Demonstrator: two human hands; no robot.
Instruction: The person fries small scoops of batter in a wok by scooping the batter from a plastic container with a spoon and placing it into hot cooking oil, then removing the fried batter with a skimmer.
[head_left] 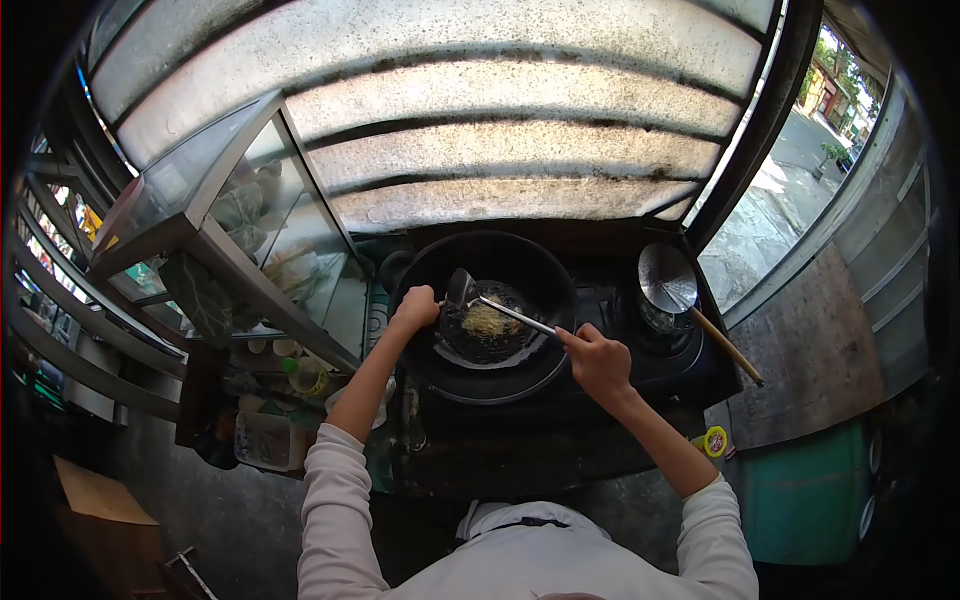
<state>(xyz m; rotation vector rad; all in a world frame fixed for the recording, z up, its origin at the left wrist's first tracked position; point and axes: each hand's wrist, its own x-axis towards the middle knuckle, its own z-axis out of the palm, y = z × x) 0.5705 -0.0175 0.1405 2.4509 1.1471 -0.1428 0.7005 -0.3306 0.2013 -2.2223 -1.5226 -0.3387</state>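
A large black wok [500,385] sits on the stove, with chopped yellowish food [487,321] in its middle. My left hand [418,308] is closed at the wok's left side, around a short handle that seems to belong to the dark ladle [461,288] above the food. My right hand [598,362] grips the long metal handle of a utensil [520,317], whose far end reaches over the food near the ladle. Small details where the two utensils meet are too small to tell.
Right of the wok, a metal pot [667,276] holds a utensil with a wooden handle [728,348] sticking out toward me. A glass display case [290,230] stands at left, above a plastic container [268,442] and bottle [304,376]. A green bin [805,495] is at lower right.
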